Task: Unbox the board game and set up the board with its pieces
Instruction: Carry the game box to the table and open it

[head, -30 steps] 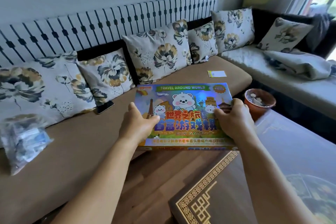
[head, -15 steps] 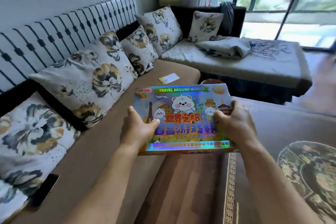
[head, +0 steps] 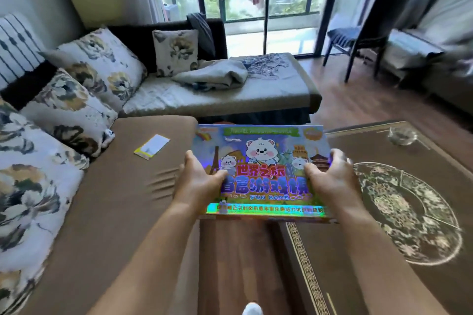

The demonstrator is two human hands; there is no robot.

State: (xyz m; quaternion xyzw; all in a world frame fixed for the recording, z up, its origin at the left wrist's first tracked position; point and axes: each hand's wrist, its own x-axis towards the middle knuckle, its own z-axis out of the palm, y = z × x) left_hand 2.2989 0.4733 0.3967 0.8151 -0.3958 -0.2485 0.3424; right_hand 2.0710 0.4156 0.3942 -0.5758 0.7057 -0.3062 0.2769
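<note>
The board game box (head: 261, 174) sits at the centre of the frame, lid up and still closed, held in the air between the brown sofa seat (head: 122, 186) at the left and the dark patterned worktop (head: 384, 225) at the right. The left hand (head: 199, 181) grips its left edge with the thumb laid over the lid, and the right hand (head: 330, 176) grips the right edge the same way; the fingers underneath are hidden. The box's near right corner already overlaps the worktop's near corner in the picture, though whether it touches cannot be told.

The step in hand looks like carrying the box over to a surface, so the unboxing proper has not begun. Next, I would judge, the box wants setting flat on a bare part of the worktop, away from the glass dish (head: 401, 135) near its far edge at the upper right of the frame, and then the lid lifting off evenly from both sides (a shiny lid like this may slip or stick). A small card (head: 152, 146) lies on the sofa seat, well apart from the box.
</note>
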